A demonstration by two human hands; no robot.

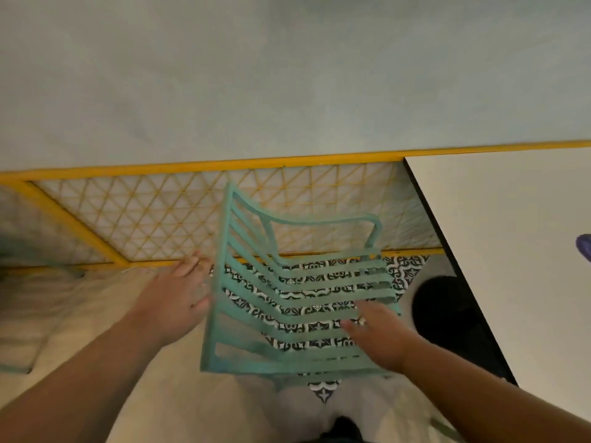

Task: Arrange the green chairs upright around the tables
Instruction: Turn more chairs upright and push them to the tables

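Observation:
A green slatted chair stands in front of me on the patterned tile floor. Its backrest is to the left, its seat to the right, and one armrest is on the far side. My left hand lies against the outer side of the backrest frame with its fingers stretched out. My right hand rests on the seat slats near the right edge, fingers fairly straight. A white table with a black edge stands just right of the chair. The chair and both hands are motion-blurred.
A yellow lattice fence runs along the far side under a pale wall. The table's round black base sits on the floor right of the chair. A purple object shows at the right edge. A blurred green shape is at far left.

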